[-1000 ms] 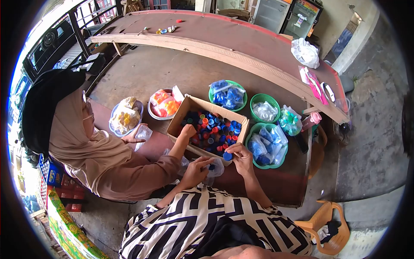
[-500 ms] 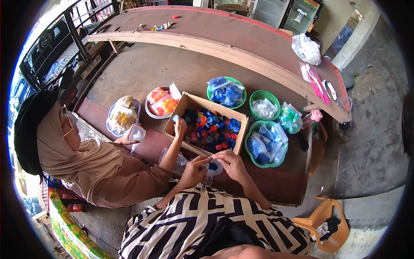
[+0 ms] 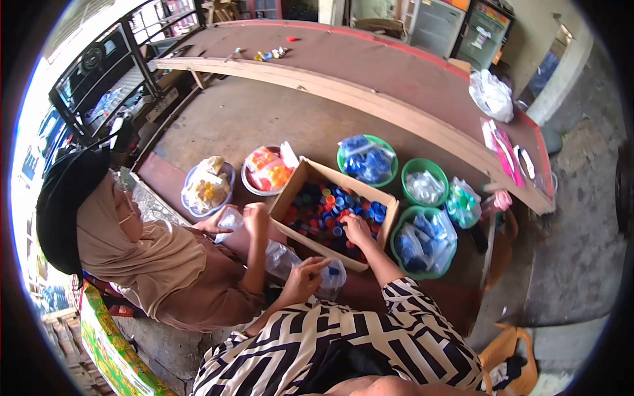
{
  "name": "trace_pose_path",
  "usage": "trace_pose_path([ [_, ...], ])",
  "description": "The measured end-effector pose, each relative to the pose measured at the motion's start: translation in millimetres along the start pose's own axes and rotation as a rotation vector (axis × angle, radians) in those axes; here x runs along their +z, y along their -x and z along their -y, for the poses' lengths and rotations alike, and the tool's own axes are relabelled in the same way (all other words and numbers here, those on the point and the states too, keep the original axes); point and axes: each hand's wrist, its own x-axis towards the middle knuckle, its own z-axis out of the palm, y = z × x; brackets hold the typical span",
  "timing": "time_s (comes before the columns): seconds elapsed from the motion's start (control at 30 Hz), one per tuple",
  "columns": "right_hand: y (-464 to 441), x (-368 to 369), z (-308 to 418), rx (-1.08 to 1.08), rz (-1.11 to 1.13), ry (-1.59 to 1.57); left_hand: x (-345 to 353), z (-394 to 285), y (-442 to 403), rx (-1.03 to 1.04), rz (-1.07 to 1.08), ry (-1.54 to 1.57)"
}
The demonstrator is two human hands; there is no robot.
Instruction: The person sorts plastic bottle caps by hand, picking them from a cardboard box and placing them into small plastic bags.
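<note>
Moving away from the left hand since the earlier frame, the right hand is now reaching into the box. Its fingers are pointing down among the caps, mainly blue and red; whether they are pinching one cannot be told. The left hand is curling at the near side of the box, its fingers pinching the edge of a clear bag that is holding blue caps. Another clear bag is lying just left of it.

The co-worker, at left, is raising one hand beside the box's left side, having withdrawn it from above the caps; the other hand is holding a small clear bag.

The box is standing open on the surface. Left of it, a bowl is holding orange and red contents and a basket yellowish ones. At far right, a green basket is holding blue bags; a smaller green basket and a teal basket are standing right of the box.
</note>
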Motion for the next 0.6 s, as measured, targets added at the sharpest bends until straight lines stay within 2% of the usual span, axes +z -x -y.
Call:
trace_pose_path([
  [0.03, -6, 7, 0, 0.02, 0.002, 0.06, -2, 1, 0, 0.044, -0.013, -0.036],
  [0.17, -20, 14, 6, 0.01, 0.098, 0.281, -8, 3, 5, 0.005, -0.044, -0.043],
  [0.27, -23, 29, 0, 0.03, 0.077, 0.338, -11, 16, 8, 0.022, -0.075, -0.06],
  [0.3, -25, 27, 3, 0.023, 0.078, 0.339, -11, 19, 9, 0.052, -0.094, -0.081],
  [0.33, -25, 25, 4, 0.039, 0.064, 0.333, -9, 21, 12, -0.033, -0.097, 0.016],
  [0.37, -23, 23, 6, 0.057, 0.049, 0.329, -9, 24, 12, -0.034, -0.101, 0.019],
  [0.47, -20, 21, 2, 0.058, 0.077, 0.336, -10, 24, 12, 0.019, -0.106, -0.038],
  [0.53, -16, 12, 6, 0.066, 0.113, 0.334, -8, 27, 8, 0.171, -0.132, -0.14],
  [0.6, -13, 7, 10, 0.144, 0.139, 0.245, -8, 24, 7, 0.131, -0.098, -0.122],
])
